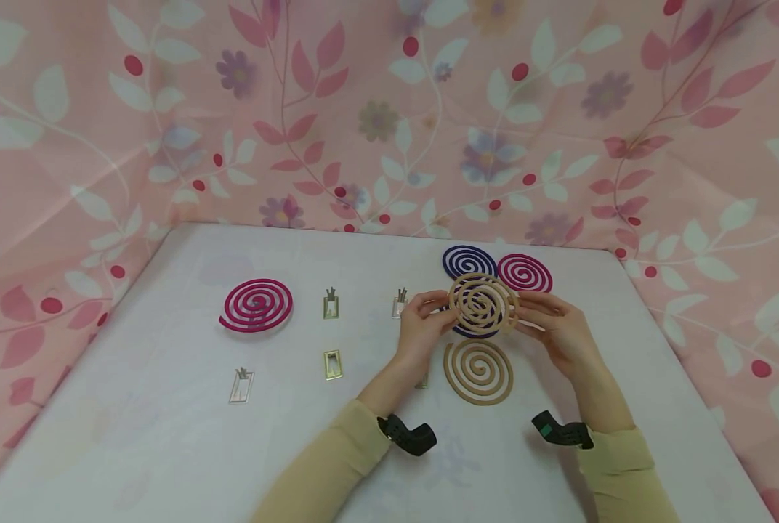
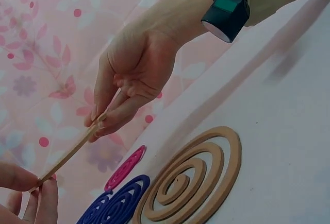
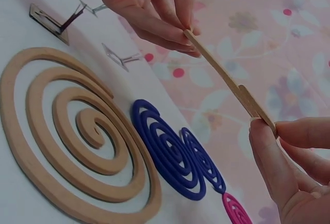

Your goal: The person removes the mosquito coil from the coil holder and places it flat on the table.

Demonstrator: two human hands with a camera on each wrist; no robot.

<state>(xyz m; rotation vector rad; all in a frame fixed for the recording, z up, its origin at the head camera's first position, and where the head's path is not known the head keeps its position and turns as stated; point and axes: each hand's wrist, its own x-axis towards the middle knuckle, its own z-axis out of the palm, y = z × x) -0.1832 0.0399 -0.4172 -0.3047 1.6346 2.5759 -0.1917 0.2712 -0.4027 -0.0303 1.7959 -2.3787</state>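
Observation:
Both hands hold a tan mosquito coil (image 1: 473, 276) above the table, pinching it at opposite edges. My left hand (image 1: 422, 327) grips its left edge between thumb and fingers. The right hand (image 1: 562, 330) pinches the right edge. Both wrist views show the held coil (image 2: 67, 154) edge-on and tilted. A second tan coil (image 3: 93, 131) lies flat on the table below the hands. Two dark blue coils (image 1: 469, 261) lie behind it, the nearer one partly covered by the held coil. Beside them at the back right is a magenta coil (image 1: 525, 274).
Another magenta coil (image 1: 256, 305) sits at the left, seemingly raised on a stand. Several small metal coil stands (image 1: 331, 306) are spread over the white table (image 1: 167, 450), one partly hidden by the left forearm. Floral pink cloth (image 1: 376, 145) encloses the back and sides.

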